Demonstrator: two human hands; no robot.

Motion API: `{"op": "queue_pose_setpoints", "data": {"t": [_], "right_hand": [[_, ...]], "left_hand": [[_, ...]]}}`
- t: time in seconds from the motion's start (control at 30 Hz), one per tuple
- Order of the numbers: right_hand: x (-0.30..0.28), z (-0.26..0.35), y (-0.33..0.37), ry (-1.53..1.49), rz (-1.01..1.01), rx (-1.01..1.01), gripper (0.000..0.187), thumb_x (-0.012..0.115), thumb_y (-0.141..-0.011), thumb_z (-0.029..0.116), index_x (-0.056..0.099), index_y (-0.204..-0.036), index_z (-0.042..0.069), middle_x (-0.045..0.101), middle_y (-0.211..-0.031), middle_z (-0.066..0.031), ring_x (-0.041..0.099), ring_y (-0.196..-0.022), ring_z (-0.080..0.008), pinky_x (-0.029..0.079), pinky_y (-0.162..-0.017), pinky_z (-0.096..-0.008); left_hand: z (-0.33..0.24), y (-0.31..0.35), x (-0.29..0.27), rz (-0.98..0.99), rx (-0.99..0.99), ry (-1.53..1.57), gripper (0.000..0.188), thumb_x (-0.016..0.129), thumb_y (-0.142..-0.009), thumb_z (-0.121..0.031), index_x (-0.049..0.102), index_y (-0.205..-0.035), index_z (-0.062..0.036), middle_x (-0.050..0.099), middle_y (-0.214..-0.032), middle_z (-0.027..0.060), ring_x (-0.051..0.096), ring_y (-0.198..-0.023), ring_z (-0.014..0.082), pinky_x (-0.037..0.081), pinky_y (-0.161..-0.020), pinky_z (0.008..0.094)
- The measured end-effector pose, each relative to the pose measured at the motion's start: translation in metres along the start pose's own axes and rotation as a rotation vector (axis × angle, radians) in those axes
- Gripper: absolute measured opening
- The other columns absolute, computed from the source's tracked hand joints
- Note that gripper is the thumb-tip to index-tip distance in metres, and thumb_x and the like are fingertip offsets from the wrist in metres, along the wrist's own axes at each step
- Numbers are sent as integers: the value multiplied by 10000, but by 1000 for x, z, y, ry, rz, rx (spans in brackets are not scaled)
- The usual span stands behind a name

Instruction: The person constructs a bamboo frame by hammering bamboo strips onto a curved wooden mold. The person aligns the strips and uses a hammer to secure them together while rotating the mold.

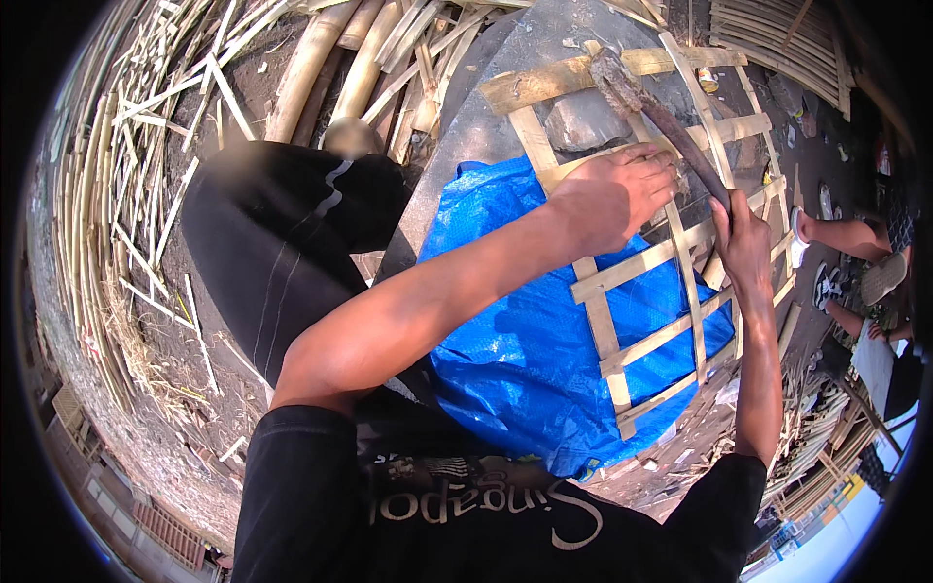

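Note:
A lattice of pale split-bamboo slats lies in front of me, partly over a blue tarp on my lap. My left hand reaches across and rests on the upper part of the lattice, its fingers together and bent over a crossing of slats. The fingertips' exact hold is partly hidden. On the right, my right hand is closed round the dark handle of a rusty, hammer-like tool. Its rough head lies over the lattice's far slat, pointing away to the upper left.
Beneath the far lattice sits a stone on a grey slab. Thick bamboo poles lie beyond my knee. Loose bamboo strips cover the ground at left. Another person's legs are at right, near stacked slats.

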State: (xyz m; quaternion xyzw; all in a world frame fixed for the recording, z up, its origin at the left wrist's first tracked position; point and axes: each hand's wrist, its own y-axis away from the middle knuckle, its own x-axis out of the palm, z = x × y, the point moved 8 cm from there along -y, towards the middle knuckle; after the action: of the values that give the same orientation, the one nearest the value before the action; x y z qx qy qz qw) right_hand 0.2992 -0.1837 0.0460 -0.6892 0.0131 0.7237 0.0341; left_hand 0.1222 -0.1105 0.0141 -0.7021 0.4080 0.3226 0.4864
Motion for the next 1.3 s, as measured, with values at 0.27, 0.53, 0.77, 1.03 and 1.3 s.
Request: {"op": "queue_pose_setpoints", "data": {"t": [0.27, 0.53, 0.77, 1.03, 1.3], "right_hand": [[-4, -9, 1, -108, -52, 12, 228, 645, -1002, 244, 552, -972, 39, 575, -607, -182, 619, -548, -381, 437, -498, -460], [-17, 41, 16, -558, -129, 389, 337, 488, -1090, 314, 519, -902, 36, 416, -546, -23, 395, -511, -68, 305, -449, -312], [1, 84, 44, -876, 15, 743, 397, 451, -1103, 350, 497, -850, 47, 382, -601, 61, 335, -522, -38, 261, -454, -256], [9, 94, 41, -786, 77, 689, 445, 446, -1100, 385, 514, -845, 27, 409, -601, 20, 381, -532, -55, 309, -467, -267], [4, 108, 42, -766, -55, 636, 428, 427, -1111, 354, 486, -811, 55, 378, -592, 42, 337, -505, -54, 259, -445, -279]], "left_hand": [[-1, -4, 8, 58, -5, 17, 481, 529, -924, -167, 557, -1378, -10, 513, -1502, 139, 456, -1424, 245, 300, -1224, 395], [2, -1, 0, -72, 8, 79, 461, 566, -875, -179, 603, -1287, 25, 611, -1356, 161, 518, -1354, 277, 339, -1200, 420], [2, 1, 3, -85, 23, 79, 451, 538, -867, -202, 608, -1249, 27, 626, -1306, 156, 532, -1325, 289, 340, -1196, 423], [2, 2, 3, -79, 17, 67, 439, 531, -874, -191, 606, -1255, 14, 631, -1295, 132, 535, -1325, 256, 328, -1205, 422], [1, 0, -1, -70, 9, 98, 322, 545, -864, -174, 663, -1113, -9, 664, -1204, 124, 569, -1272, 250, 343, -1199, 419]]}}
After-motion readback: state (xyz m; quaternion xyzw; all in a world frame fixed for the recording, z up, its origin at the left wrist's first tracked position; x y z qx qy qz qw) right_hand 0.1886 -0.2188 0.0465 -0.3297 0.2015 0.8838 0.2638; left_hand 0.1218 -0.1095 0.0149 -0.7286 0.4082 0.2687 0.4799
